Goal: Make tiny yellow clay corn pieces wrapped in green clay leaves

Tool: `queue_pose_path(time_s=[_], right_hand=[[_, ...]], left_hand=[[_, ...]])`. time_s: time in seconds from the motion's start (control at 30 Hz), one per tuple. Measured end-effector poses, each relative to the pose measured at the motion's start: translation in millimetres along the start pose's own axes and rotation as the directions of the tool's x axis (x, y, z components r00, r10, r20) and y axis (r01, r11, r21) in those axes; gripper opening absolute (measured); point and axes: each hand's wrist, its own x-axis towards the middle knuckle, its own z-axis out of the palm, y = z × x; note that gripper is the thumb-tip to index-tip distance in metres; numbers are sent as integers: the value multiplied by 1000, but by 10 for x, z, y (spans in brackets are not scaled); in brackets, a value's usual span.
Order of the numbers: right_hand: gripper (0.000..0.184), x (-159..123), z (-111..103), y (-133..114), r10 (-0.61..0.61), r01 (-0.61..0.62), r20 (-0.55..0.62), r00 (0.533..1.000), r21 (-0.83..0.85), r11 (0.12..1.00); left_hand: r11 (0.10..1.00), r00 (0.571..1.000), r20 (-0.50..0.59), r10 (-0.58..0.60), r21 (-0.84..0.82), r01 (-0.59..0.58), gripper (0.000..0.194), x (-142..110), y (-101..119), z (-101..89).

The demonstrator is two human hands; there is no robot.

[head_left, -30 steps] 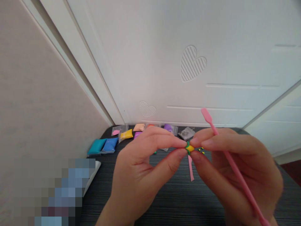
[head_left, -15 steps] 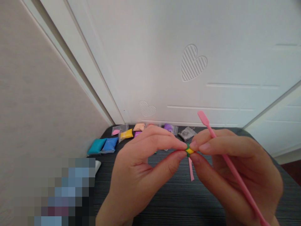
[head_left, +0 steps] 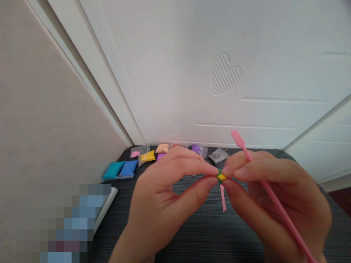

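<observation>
A small yellow clay piece with a green band (head_left: 222,176) is pinched between both hands above the table. My left hand (head_left: 170,197) grips its green side between thumb and index finger. My right hand (head_left: 285,197) has thumb and fingertip closed on the yellow side. A pink clay modelling tool (head_left: 276,201) also lies in my right hand, slanting across it with its flat tip pointing up and left. Beneath the clay piece, a second pink tool (head_left: 223,199) rests on the table, its upper end hidden by my fingers.
Clay packets stand along the dark table's (head_left: 203,233) back: teal (head_left: 113,170), blue (head_left: 128,168), yellow (head_left: 147,156), peach (head_left: 162,148), purple (head_left: 196,149) and grey (head_left: 218,156). A white door with hearts (head_left: 226,75) rises behind. At left, a blurred-out object (head_left: 79,223) lies on the table.
Both hands have lowered very slightly with the clay piece, and the pink tool's tip has dipped a little left. Small yellow bits on the table became hidden behind my right hand.
</observation>
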Motion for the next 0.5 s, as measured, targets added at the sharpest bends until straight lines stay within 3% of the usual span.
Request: queue_pose_path(time_s=[0.33,0.5], right_hand=[[51,29,-77,26,-44,45,77,996,-17,999],[44,13,-87,35,-46,46,11,999,-58,997]], left_hand=[[1000,1000,25,2,-2,-2,14,0,-28,-19],[1000,998,52,20,1,-20,17,20,-48,-58]])
